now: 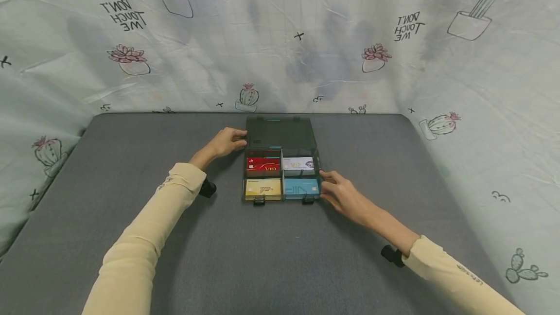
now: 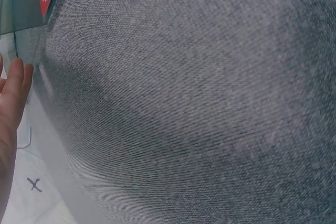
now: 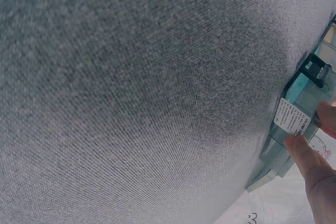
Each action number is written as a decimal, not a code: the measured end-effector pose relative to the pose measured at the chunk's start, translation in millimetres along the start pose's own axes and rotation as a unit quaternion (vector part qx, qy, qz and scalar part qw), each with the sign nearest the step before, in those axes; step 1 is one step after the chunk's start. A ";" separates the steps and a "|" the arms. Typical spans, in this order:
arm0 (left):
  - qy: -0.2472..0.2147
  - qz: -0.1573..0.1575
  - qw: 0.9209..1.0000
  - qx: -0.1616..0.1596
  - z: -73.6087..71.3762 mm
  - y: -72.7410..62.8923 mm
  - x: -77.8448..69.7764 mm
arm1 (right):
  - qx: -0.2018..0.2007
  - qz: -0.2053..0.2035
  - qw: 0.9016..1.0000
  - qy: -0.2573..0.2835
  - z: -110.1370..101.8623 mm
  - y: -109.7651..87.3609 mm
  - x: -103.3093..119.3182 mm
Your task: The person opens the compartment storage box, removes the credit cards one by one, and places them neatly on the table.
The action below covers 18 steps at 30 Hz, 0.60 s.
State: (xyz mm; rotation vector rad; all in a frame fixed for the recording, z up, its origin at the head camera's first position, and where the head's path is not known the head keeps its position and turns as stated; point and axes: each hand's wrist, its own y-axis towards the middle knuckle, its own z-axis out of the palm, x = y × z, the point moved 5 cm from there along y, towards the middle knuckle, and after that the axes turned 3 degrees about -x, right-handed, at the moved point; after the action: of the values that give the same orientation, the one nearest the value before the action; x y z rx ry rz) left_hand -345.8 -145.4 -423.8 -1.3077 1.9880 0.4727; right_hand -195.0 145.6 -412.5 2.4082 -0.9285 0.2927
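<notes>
A dark translucent card case (image 1: 282,177) lies on the table with its lid (image 1: 282,133) swung back flat toward the far edge. Four compartments hold VIP cards: a red card (image 1: 258,163) and a white card (image 1: 298,163) at the back, a yellow card (image 1: 262,187) and a blue card (image 1: 302,186) in front. Straight fingers of my left hand (image 1: 225,141) are at the lid's left edge. On the other side, my right hand (image 1: 345,194) rests its fingertips against the case's right wall, beside a white printed label (image 3: 291,117).
Two black latches, a left latch (image 1: 259,201) and a right latch (image 1: 308,200), stick out from the case's front. Grey cloth covers the table (image 1: 262,256). A cactus-print curtain (image 1: 280,62) hangs behind it and along both sides. Each wrist carries a black camera.
</notes>
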 end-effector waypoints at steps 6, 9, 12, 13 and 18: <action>-0.012 0.000 1.000 0.003 0.6 -1.6 0.8 | -0.005 -0.006 1.000 -0.007 -0.8 -0.3 0.1; -0.017 -0.004 1.000 0.005 -0.1 -2.5 1.8 | -0.007 -0.009 1.000 -0.011 -1.3 0.5 0.4; -0.014 -0.005 1.000 0.008 -1.0 -3.6 3.2 | -0.005 -0.002 1.000 -0.009 -1.4 1.1 -0.3; -0.014 -0.005 1.000 0.009 -1.5 -4.3 3.5 | -0.003 0.003 1.000 -0.007 -1.5 1.1 -0.6; -0.037 -0.002 0.999 0.013 -3.7 -11.2 6.4 | 0.003 0.017 1.000 -0.001 -2.0 -1.6 -2.9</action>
State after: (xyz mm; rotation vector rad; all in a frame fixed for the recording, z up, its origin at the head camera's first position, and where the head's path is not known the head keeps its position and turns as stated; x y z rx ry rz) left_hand -338.6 -156.6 -425.1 -1.2598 1.9244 0.4858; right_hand -196.1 149.4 -412.6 2.3999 -0.9720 0.3051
